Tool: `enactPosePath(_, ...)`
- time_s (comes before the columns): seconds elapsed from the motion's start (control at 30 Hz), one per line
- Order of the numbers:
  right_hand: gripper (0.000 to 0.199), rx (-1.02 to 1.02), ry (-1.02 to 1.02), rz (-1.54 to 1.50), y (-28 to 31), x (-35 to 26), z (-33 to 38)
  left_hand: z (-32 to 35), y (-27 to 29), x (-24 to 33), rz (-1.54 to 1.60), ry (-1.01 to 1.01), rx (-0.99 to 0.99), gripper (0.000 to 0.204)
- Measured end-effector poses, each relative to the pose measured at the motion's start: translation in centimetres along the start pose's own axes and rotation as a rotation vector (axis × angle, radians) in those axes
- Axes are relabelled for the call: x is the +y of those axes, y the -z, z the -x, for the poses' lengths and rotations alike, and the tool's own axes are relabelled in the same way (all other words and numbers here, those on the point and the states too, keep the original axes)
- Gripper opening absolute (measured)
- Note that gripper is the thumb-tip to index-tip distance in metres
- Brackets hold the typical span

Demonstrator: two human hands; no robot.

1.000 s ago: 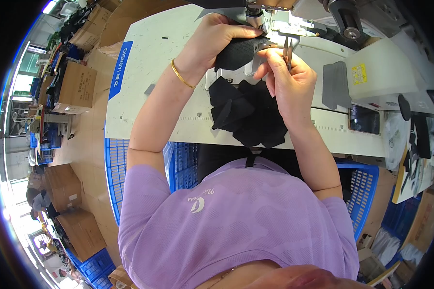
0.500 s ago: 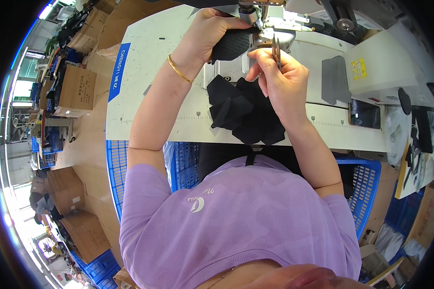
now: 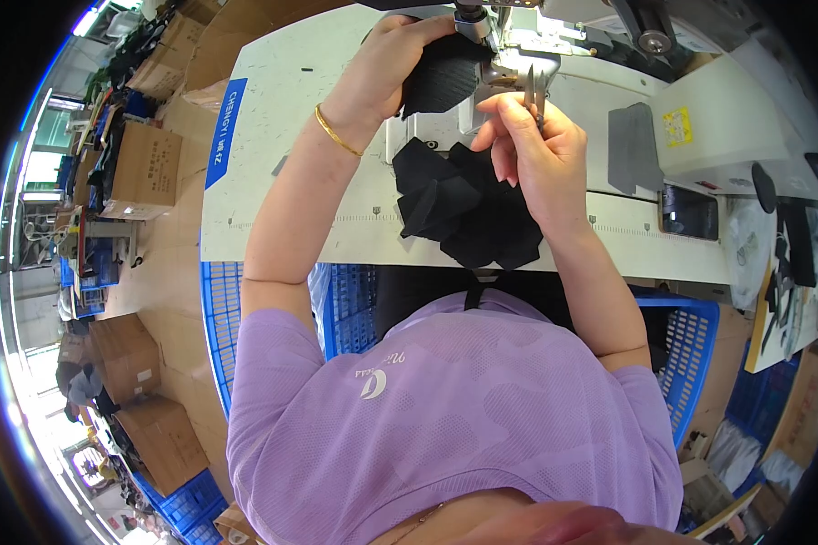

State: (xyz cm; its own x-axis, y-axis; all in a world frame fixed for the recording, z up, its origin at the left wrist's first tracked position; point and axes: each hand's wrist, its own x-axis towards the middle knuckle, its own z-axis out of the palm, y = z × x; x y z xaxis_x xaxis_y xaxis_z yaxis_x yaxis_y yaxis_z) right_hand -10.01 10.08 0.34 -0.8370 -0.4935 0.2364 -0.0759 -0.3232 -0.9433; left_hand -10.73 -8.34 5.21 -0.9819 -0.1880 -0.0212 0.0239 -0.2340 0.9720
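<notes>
We see the left hand (image 3: 398, 64) closed on a black ribbed fabric piece with a rounded edge (image 3: 441, 80), its thumb laid along the top and most of its other fingertips hidden, so we cannot tell how firmly they press. The piece lies at the left of the shiny metal needle-and-foot assembly of a sewing machine (image 3: 473, 24), close up against it. The right hand (image 3: 547, 150) is curled around a small pair of dark metal scissors (image 3: 531, 89), whose narrow blades stand up past the fingers, slightly parted. Its thumb and forefinger reach toward the machine, and we cannot tell whether they touch anything there.

Nearer the body, a loose heap of matte black fabric pieces (image 3: 463, 204) rests on the white worktable with a printed ruler scale (image 3: 286, 238). To the right we find a flat strip of grey fabric (image 3: 634, 150) and, just beside it, a dark-screened phone (image 3: 689, 212). Blue perforated plastic crates (image 3: 695, 359) stand below the table on both sides. Across the tan floor at left we see brown cardboard boxes (image 3: 145, 166).

The left forearm, with a thin gold-coloured bangle (image 3: 334, 136) at the wrist, stretches up and inward; the right forearm leans inward from the other side. Both elbows are bent, below them the short sleeves of a lilac knit shirt (image 3: 491, 400).
</notes>
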Motion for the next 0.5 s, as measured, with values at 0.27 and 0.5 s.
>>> enactPosePath(0.27, 0.028, -0.077, -0.109, 0.106, 1.1, -1.5, 0.7, 1.0, -0.6, -0.4, -0.063, -0.086, 0.075, 0.015)
enactPosePath(0.5, 0.022, 0.062, 0.545, 1.101, 1.7, -0.4, 2.7, 8.3, -0.2, -4.9, -0.029, -0.235, 0.413, 0.019)
